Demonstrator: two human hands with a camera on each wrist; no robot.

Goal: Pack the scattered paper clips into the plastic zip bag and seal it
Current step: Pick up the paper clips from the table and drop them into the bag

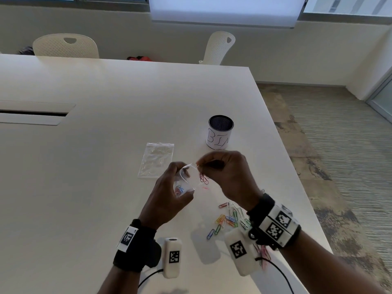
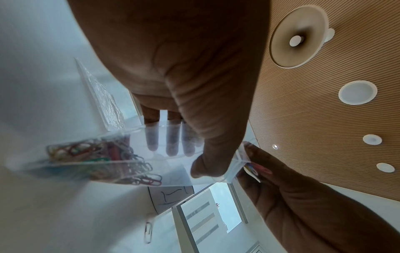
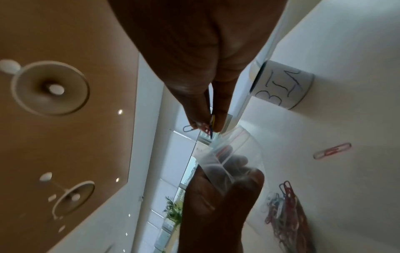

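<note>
My left hand [image 1: 182, 181] holds a small clear zip bag [image 1: 187, 177] above the table, thumb on one wall and fingers behind the other, so its mouth gapes. Several coloured paper clips [image 2: 103, 159] lie in the bag's bottom. My right hand [image 1: 200, 164] pinches a small bunch of clips [image 1: 203, 177] right at the bag's mouth [image 3: 225, 150]; they dangle from thumb and fingertips [image 3: 194, 118]. More loose clips [image 1: 230, 219] lie scattered on the white table [image 1: 106, 187] under my right wrist. One red clip [image 1: 205, 188] lies alone below the bag.
A second clear zip bag [image 1: 156, 160] lies flat on the table beyond my left hand. A mesh cup labelled BIN [image 1: 219, 132] stands behind my right hand. The table's right edge [image 1: 297, 177] runs close by the right arm. Two chairs stand at the far side.
</note>
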